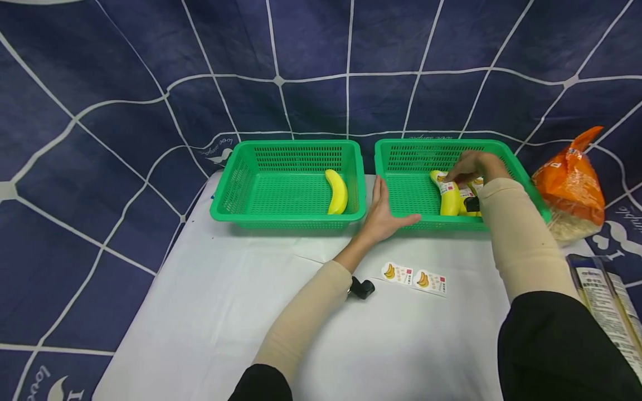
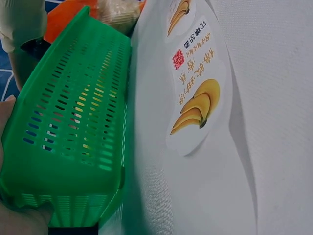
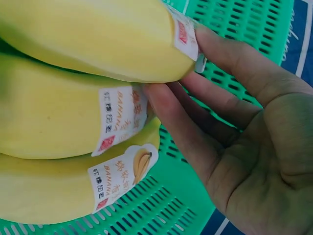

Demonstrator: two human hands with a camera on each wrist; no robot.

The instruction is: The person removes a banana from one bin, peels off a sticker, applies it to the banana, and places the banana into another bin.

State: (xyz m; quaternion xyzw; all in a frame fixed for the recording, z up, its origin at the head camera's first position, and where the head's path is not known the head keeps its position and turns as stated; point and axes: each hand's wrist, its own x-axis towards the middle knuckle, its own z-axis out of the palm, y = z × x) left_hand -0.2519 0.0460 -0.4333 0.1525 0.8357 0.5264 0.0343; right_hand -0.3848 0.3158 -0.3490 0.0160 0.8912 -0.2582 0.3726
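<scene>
- A white table point(image 1: 225, 312) is seen in front of a dark blue backdrop point(image 1: 100, 83) crossed by white lines.
- Two green baskets are stood side by side at the far edge of the table: a left basket point(image 1: 236, 189) and a right basket point(image 1: 401, 153).
- An orange bag point(image 1: 569, 181) is placed just beside the right basket, on its right.
- A packet point(image 1: 602, 295) is laid flat at the table's right edge.
- One unlabelled banana point(image 1: 337, 191) is contained in the left basket.
- A group of labelled bananas point(image 1: 448, 195) is contained in the right basket; three are counted in the right wrist view, each carrying a sticker.
- The right hand point(image 1: 473, 166) is held inside the right basket; its fingertips point(image 3: 168, 95) are pinched on the end of the uppermost banana, at that banana's sticker.
- The left hand point(image 1: 383, 214) is laid flat and open, fingers straight, against the near left corner of the right basket; nothing is gripped.
- Two loose banana stickers point(image 1: 413, 277) are found on the table, near the left forearm.
</scene>
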